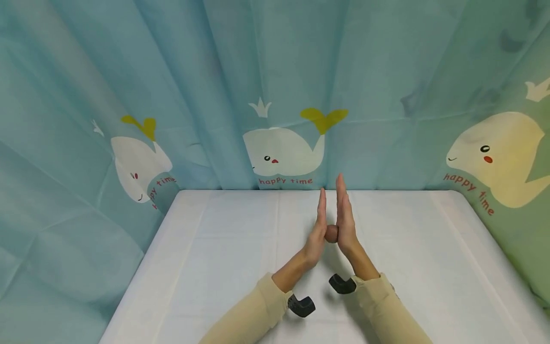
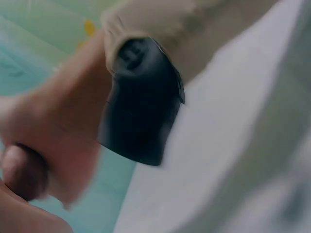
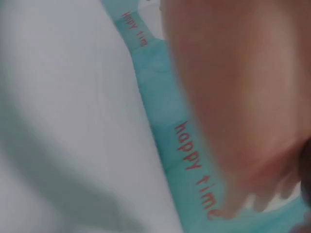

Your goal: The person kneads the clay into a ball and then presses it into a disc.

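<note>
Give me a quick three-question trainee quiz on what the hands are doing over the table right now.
1. True or false: the left hand and right hand have straight fingers pointing away from the person.
2. What sits between the two palms? A) a small brown ball B) a pen C) a cup
3. Fill in: the print on the blue curtain behind the white table shows white ____ with the words "happy time".

Key: 1 true; 2 A, the ball is pressed between the palms near the heels of the hands; 3 whales.
</note>
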Demonstrator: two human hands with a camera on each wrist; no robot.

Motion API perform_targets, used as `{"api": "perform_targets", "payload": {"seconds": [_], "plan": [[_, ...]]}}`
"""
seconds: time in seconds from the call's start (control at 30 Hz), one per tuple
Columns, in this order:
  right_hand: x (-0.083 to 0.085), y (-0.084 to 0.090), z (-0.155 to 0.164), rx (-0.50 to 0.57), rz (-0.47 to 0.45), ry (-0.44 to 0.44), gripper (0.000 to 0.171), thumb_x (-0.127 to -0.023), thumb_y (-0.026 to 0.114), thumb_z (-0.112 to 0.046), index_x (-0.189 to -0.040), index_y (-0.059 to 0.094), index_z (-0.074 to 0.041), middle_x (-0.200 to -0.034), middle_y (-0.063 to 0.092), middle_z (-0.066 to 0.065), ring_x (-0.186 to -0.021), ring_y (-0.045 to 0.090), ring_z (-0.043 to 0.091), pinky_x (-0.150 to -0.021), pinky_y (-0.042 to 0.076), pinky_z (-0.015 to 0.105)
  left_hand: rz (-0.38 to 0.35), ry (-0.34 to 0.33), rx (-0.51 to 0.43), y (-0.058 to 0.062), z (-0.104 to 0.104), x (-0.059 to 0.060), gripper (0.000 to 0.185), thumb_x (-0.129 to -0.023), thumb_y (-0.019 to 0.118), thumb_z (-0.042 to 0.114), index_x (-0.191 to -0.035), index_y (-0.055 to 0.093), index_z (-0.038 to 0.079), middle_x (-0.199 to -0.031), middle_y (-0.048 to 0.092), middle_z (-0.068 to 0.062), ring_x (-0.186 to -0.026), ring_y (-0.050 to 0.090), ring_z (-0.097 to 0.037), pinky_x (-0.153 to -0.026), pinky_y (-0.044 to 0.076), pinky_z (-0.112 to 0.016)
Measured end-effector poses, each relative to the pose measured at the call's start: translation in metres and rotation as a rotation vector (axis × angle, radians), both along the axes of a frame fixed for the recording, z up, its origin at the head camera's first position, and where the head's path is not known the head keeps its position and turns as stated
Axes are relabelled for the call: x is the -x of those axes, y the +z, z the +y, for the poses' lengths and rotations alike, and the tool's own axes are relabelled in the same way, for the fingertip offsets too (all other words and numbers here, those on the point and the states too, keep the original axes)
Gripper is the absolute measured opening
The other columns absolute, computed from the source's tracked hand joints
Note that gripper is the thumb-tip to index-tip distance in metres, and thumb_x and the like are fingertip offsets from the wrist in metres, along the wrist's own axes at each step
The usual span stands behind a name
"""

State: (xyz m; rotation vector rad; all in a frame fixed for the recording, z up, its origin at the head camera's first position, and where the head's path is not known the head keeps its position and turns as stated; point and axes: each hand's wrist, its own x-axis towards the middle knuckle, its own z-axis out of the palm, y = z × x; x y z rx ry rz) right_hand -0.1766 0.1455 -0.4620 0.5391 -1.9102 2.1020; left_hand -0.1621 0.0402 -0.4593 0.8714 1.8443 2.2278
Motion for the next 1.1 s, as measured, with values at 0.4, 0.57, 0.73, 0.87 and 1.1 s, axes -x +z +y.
{"api": "perform_targets", "payload": {"seconds": [0.4,0.57,0.73,0.87,1.1], "plan": [[-0.035,-0.014,-0.035,-0.009,0.083,0.054,0.056,-0.113,0.008,-0.031,-0.167,-0.001,-0.019,-0.173,-0.007,0.004,-0.157,-0.009,0.021,-0.120,0.007,0.021,0.065,0.082,0.093,-0.001,-0.015,0.026,0.068,-0.110,0.003,0.051,-0.164,-0.014,0.015,-0.171,-0.017,-0.003,-0.156,-0.016,-0.018,-0.122,-0.008,-0.056],[-0.016,-0.004,-0.019,-0.057,0.013,-0.017,0.055,-0.113,0.009,-0.039,-0.167,0.002,-0.030,-0.172,-0.008,-0.006,-0.154,0.002,0.019,-0.093,0.037,0.016,0.091,0.036,0.124,-0.004,-0.010,0.014,0.070,-0.107,0.003,0.058,-0.165,-0.011,0.022,-0.172,-0.014,0.004,-0.155,-0.015,-0.014,-0.122,-0.007,-0.058],[-0.003,-0.018,-0.008,0.044,-0.100,0.016,0.056,-0.111,0.006,-0.048,-0.165,-0.001,-0.037,-0.171,-0.008,-0.010,-0.110,0.051,0.002,-0.056,0.033,0.015,0.067,0.003,0.090,0.007,-0.008,0.004,0.072,-0.106,0.002,0.062,-0.165,-0.012,0.022,-0.171,-0.014,0.008,-0.155,-0.015,-0.012,-0.123,-0.006,-0.053],[-0.019,-0.026,-0.023,0.042,-0.057,0.073,0.057,-0.112,0.005,-0.042,-0.167,-0.002,-0.027,-0.172,-0.008,-0.003,-0.067,0.035,0.004,-0.056,0.033,0.018,0.011,0.073,0.050,0.011,-0.011,0.014,0.072,-0.108,0.004,0.059,-0.165,-0.011,0.018,-0.171,-0.014,0.005,-0.155,-0.015,-0.014,-0.124,-0.008,-0.051],[-0.028,0.008,-0.028,-0.104,0.040,-0.036,0.057,-0.112,0.008,-0.041,-0.167,0.000,-0.026,-0.172,-0.007,-0.005,-0.156,-0.011,0.011,-0.123,-0.004,0.041,-0.046,0.074,0.078,-0.007,-0.007,0.020,0.062,-0.110,0.001,0.046,-0.165,-0.012,0.021,-0.171,-0.015,0.002,-0.156,-0.015,-0.017,-0.123,-0.006,-0.055]]}}
